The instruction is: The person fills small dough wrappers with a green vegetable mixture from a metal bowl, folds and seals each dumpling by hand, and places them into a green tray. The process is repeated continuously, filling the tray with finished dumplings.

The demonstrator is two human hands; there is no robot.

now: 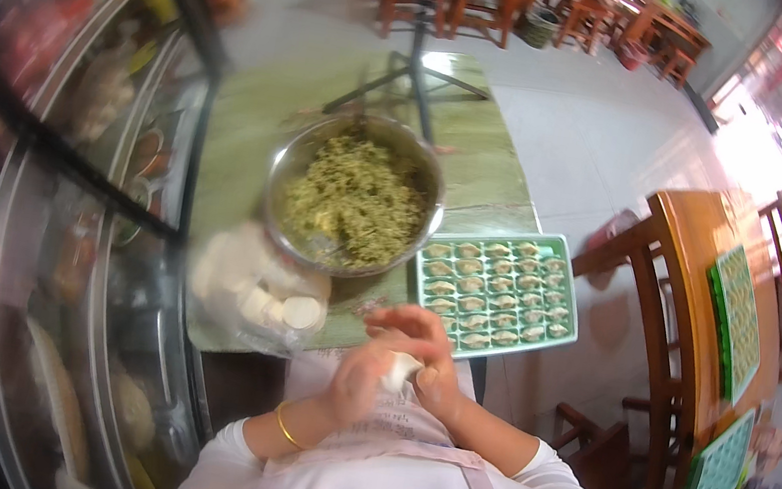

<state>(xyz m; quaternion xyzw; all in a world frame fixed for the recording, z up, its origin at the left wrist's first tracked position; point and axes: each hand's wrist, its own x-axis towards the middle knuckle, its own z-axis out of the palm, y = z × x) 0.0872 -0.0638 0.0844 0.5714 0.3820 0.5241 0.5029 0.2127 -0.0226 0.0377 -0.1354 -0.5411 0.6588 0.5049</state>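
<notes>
Close in front of my apron, my left hand [355, 383] and my right hand [437, 379] meet around a white dumpling [401, 372]. Both hands pinch its dough, and motion blur hides the exact finger positions. Past the fingers stands a steel bowl [275, 219] full of chopped green filling [359, 202]. To the left of the hands, round dough wrappers [301, 312] lie in a clear plastic bag [226, 281]. A pale green compartment tray [574, 302] with rows of dumplings [501, 284] is just beyond my right hand.
The green table [246, 147] carries a phone tripod [416, 58] behind the bowl. A glass-fronted cabinet [198, 140] borders its left side. On the right, a wooden table [696, 229] holds another filled tray [740, 319]; a green tray [713, 471] sits nearer me.
</notes>
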